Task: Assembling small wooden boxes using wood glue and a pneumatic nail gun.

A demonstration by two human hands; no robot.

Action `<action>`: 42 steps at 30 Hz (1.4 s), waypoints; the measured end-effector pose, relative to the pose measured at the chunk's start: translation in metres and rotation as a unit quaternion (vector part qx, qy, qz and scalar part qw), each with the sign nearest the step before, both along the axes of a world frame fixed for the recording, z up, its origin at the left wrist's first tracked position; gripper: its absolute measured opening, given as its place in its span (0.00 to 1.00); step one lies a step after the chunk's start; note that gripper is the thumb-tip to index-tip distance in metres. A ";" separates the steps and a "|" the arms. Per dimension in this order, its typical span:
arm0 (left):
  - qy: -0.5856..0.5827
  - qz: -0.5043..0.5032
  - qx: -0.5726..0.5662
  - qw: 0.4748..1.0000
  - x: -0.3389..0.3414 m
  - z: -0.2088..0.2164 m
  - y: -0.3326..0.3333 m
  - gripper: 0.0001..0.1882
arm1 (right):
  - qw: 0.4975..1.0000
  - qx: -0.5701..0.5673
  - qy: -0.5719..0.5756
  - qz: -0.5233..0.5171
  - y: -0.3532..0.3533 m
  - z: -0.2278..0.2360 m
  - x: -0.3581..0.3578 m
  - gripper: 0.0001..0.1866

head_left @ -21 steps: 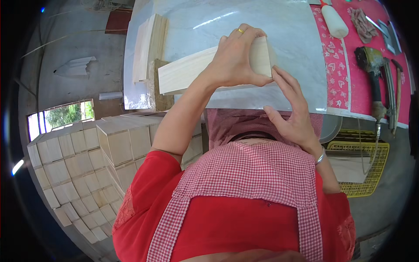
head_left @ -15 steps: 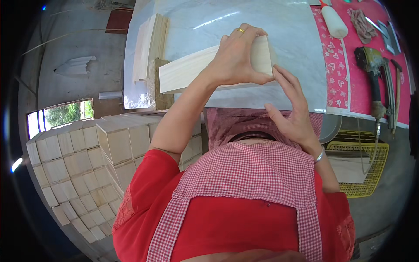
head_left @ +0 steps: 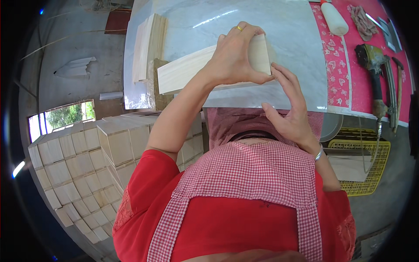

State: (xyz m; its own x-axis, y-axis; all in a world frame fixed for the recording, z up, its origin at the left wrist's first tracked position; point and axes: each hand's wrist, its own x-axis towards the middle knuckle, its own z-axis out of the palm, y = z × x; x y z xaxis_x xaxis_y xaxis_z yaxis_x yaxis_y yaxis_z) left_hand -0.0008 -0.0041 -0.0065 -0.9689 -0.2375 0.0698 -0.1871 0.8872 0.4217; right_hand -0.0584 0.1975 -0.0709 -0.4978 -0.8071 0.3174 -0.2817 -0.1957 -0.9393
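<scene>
A long pale wooden box (head_left: pixel 185 66) lies across the grey marbled tabletop (head_left: pixel 279 26), its left end against a worn wooden block (head_left: pixel 160 85). My left hand (head_left: pixel 235 54) spans the box near its right end, thumb on the near side and fingers on the far side. At the near right corner of the box, the fingertips of my right hand (head_left: pixel 290 102) touch or almost touch the wood. That hand's thumb stands well apart from its fingers, with nothing between them. The underside of the box is hidden.
Thin boards (head_left: pixel 150 46) stand stacked at the table's left. On a pink cloth (head_left: pixel 336 78) at right lie a white bottle (head_left: pixel 335 19), a crumpled rag (head_left: pixel 363 22), a nail gun (head_left: pixel 374 72) with hose and a hammer (head_left: pixel 398 94). Stacked wooden boxes (head_left: pixel 74 161) fill the lower left; a yellow crate (head_left: pixel 379 174) sits lower right.
The box and my left hand have shifted very slightly left. My right hand has moved a little left with them; both hands keep nearly the same pose.
</scene>
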 end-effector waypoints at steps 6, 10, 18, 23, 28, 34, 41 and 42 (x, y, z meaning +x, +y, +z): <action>0.004 -0.006 0.006 1.000 0.000 0.000 0.000 0.48 | 0.999 -0.020 -0.011 -0.025 -0.009 0.008 -0.011 0.41; 0.001 0.002 0.003 1.000 -0.001 0.002 0.003 0.45 | 0.999 -0.052 -0.005 0.001 -0.018 0.011 -0.013 0.45; 0.012 0.005 -0.009 1.000 -0.001 -0.002 -0.001 0.45 | 0.995 0.076 0.052 0.024 0.037 0.021 -0.017 0.38; 0.023 0.025 -0.017 0.999 0.002 -0.001 -0.001 0.46 | 0.852 0.205 0.365 -0.316 0.085 0.001 -0.127 0.29; 0.014 0.024 0.001 1.000 0.001 -0.005 0.004 0.46 | 0.726 0.421 0.432 -0.330 0.131 -0.033 -0.205 0.34; 0.009 0.014 -0.007 1.000 0.004 -0.008 0.002 0.46 | 0.743 0.477 0.381 -0.274 0.115 -0.035 -0.226 0.31; 0.031 0.015 -0.033 0.999 0.003 -0.016 -0.001 0.47 | 0.782 0.517 0.271 -0.220 0.090 0.049 -0.218 0.19; 0.033 0.017 -0.041 0.998 0.006 -0.018 -0.001 0.47 | 0.800 0.525 0.212 -0.201 0.075 0.074 -0.195 0.16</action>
State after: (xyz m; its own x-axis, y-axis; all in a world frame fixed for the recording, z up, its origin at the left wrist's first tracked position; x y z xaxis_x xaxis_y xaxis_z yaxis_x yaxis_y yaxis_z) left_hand 0.0048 -0.0056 -0.0240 -0.9533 -0.2602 0.1536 -0.1914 0.9133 0.3595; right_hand -0.2534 0.2728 0.0034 -0.8109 -0.5423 -0.2199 -0.4613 0.8236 -0.3301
